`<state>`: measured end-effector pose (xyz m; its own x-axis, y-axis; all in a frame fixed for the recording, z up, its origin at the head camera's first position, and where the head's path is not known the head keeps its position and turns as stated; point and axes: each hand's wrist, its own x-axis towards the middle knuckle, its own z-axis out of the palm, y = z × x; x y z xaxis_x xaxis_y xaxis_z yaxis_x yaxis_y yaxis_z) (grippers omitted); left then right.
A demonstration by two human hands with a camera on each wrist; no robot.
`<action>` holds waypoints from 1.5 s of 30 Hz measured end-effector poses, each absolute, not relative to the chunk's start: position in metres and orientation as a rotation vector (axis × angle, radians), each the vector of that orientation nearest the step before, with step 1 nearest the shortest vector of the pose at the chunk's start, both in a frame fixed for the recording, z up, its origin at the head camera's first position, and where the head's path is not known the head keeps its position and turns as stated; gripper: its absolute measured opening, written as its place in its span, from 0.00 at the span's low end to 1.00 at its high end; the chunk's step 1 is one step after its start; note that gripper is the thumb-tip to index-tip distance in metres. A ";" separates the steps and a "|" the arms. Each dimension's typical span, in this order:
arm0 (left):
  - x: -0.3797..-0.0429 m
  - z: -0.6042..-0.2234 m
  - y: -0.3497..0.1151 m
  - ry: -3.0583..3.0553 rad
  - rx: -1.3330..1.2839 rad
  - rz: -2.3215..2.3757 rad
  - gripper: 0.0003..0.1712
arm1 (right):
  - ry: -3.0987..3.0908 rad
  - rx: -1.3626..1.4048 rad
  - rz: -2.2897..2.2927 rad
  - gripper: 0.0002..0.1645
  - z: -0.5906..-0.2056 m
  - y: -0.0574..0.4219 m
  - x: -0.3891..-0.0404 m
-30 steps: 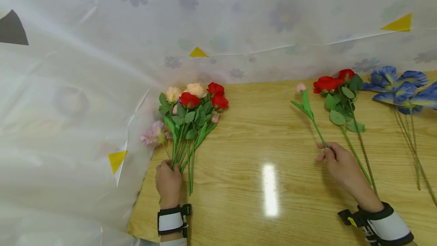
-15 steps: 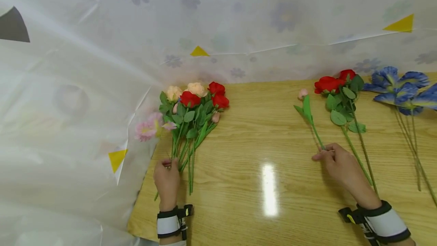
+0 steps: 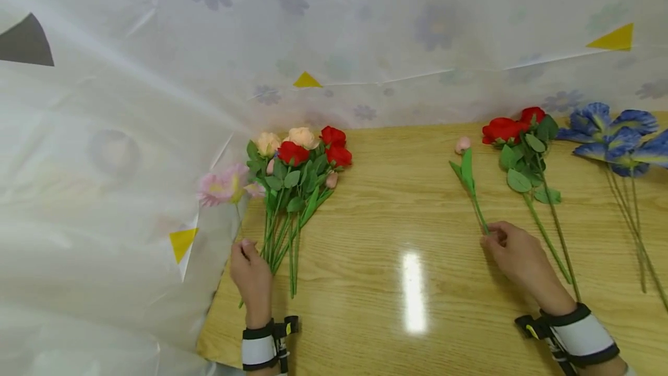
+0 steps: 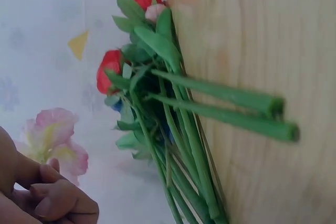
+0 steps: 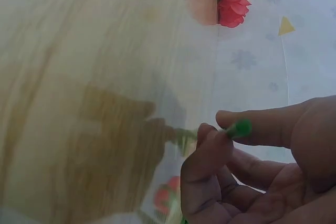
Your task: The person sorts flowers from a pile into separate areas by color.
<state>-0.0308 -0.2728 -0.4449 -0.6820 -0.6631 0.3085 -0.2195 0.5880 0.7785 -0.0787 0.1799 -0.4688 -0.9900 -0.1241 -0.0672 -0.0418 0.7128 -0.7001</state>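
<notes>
My left hand (image 3: 251,277) pinches the thin stem of a pink artificial flower (image 3: 221,185) with a yellowish centre, tilted left past the table's edge. In the left wrist view, the pink petals (image 4: 55,129) show behind the curled fingers (image 4: 63,198). Just right of that hand lies a bunch of artificial flowers with red roses (image 3: 293,153), peach roses (image 3: 301,137) and green stems (image 4: 184,145). My right hand (image 3: 522,257) pinches the stem of a pink tulip (image 3: 463,145). Its cut stem end (image 5: 241,128) pokes out between thumb and finger in the right wrist view.
Two red roses (image 3: 503,130) with leafy stems lie right of the tulip. Several blue irises (image 3: 621,139) lie at the far right of the wooden table (image 3: 386,208). A white flower-print sheet (image 3: 365,28) with yellow triangles (image 3: 308,80) borders the back and left.
The left hand has drawn the pink flower up and left, away from the bunch, and its fingers have come off the other stems. The right hand with the tulip has shifted slightly.
</notes>
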 end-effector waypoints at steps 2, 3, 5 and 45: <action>-0.031 -0.441 -0.265 -2.207 0.659 -1.015 0.23 | 2.822 -0.151 -1.146 0.23 -0.470 0.179 -0.080; -0.032 -0.440 -0.261 -2.196 0.637 -1.032 0.23 | 2.833 -0.158 -1.144 0.23 -0.471 0.179 -0.080; -0.034 -0.436 -0.252 -2.181 0.591 -1.060 0.23 | 2.848 -0.165 -1.139 0.22 -0.472 0.179 -0.081; -0.045 -0.405 -0.061 -2.283 -0.819 -1.803 0.08 | 1.991 -0.777 -2.033 0.16 -0.425 0.113 -0.030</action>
